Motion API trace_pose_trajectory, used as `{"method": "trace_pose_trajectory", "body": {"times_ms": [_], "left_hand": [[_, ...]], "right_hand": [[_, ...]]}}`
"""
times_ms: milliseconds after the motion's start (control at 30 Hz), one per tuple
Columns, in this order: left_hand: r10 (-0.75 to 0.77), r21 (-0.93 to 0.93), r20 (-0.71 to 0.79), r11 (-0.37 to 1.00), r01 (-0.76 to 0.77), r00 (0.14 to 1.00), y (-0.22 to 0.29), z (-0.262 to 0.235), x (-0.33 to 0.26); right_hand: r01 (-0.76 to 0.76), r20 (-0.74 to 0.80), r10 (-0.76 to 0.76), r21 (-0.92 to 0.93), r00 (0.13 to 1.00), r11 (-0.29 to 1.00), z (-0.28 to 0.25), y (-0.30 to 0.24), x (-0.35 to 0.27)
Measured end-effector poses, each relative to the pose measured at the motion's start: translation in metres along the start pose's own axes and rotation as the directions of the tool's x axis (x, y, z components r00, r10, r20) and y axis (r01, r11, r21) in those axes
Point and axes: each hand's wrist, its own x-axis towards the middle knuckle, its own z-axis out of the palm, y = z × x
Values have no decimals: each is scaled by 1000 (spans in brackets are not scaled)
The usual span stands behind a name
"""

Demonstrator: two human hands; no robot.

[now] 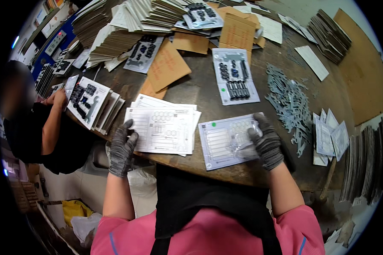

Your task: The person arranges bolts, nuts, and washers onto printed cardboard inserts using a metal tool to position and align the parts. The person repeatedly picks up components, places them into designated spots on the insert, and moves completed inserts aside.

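Note:
My left hand [123, 149], in a grey knitted glove, grips the left edge of a white printed card [164, 131] on top of a small, uneven stack at the table's front edge. My right hand [267, 143], gloved alike, holds the right side of another printed card [217, 142] with a clear plastic blister [242, 134] on it. The thumb presses on the blister, and the fingers bend around the edge. Beyond it lies an open blister pack [235, 76] with a wrench, dark sockets and other black parts.
A pile of loose grey wrenches [289, 104] spreads at right. Stacked cards [127, 46] and brown cardboard pieces [168, 66] cover the back. Packed cards [89, 102] stand at left beside a co-worker's hand [57, 98]. More cardboard sheets [361, 161] stand at far right.

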Motion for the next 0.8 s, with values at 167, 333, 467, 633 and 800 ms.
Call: {"method": "trace_pose_trajectory", "body": {"times_ms": [167, 333, 467, 633, 800], "left_hand": [[-276, -179, 487, 897, 404, 829, 8, 107, -41], [-182, -122, 678, 928, 353, 712, 1, 153, -42], [-51, -94, 581, 987, 129, 812, -50, 156, -30], [-174, -83, 561, 961, 264, 809, 18, 171, -48], [-180, -39, 579, 968, 247, 795, 18, 176, -52]], "right_hand": [[-384, 166, 369, 68, 914, 921, -22, 98, -23], [-531, 176, 539, -90, 824, 842, -46, 67, -25], [-262, -83, 252, -449, 964, 854, -62, 150, -48], [40, -351, 741, 915, 572, 402, -139, 166, -76], [138, -304, 876, 952, 374, 272, -133, 165, -106]]}}
